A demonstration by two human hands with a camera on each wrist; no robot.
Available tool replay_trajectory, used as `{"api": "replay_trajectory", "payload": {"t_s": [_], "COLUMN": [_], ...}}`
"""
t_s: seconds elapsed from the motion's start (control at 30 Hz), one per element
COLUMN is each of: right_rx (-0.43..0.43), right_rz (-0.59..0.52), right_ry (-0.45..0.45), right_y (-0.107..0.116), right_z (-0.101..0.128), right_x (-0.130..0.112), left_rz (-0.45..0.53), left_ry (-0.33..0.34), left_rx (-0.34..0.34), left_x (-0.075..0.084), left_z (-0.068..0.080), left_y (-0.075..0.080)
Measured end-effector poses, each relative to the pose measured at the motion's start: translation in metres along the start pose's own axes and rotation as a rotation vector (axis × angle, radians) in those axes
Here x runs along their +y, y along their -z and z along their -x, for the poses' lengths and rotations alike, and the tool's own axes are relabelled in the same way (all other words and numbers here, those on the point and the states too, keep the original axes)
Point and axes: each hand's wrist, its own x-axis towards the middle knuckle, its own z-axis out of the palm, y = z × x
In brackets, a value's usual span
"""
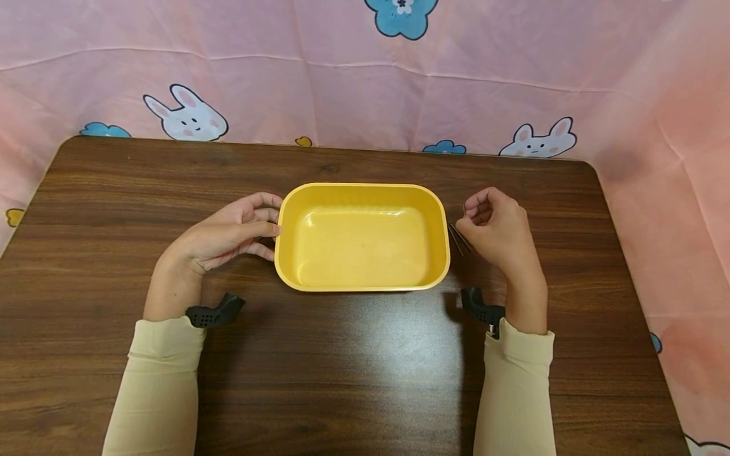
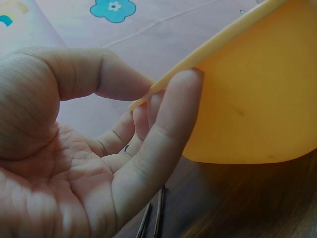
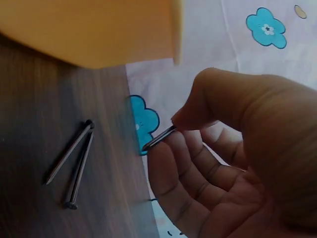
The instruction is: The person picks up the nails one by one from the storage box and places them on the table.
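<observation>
A yellow plastic basin stands in the middle of the brown table with nothing inside. My left hand pinches the basin's left rim between thumb and fingers. To the right of the basin, my right hand pinches a metal nail between thumb and index finger, raised above the table. Two more nails lie on the table between that hand and the basin, their ends meeting in a V. In the left wrist view, two thin metal nails lie below the left hand, partly hidden.
The wooden table has rounded far corners. A pink cloth with rabbits and flowers hangs behind it and along its sides. A black wrist mount sits on the left wrist, another on the right.
</observation>
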Motion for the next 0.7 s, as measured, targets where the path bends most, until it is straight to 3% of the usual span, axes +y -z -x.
{"api": "replay_trajectory", "payload": {"t_s": [0.33,0.7], "right_rx": [-0.116,-0.188], "right_rz": [0.148,0.187], "right_ry": [-0.04,-0.073], "right_y": [-0.005,-0.013], "right_z": [-0.003,-0.007], "right_x": [0.007,0.012], "left_rz": [-0.033,-0.016], "left_ry": [-0.008,0.004], "left_rx": [-0.004,0.004], "left_x": [0.004,0.002], "left_z": [0.001,0.004], "left_y": [0.001,0.001]}}
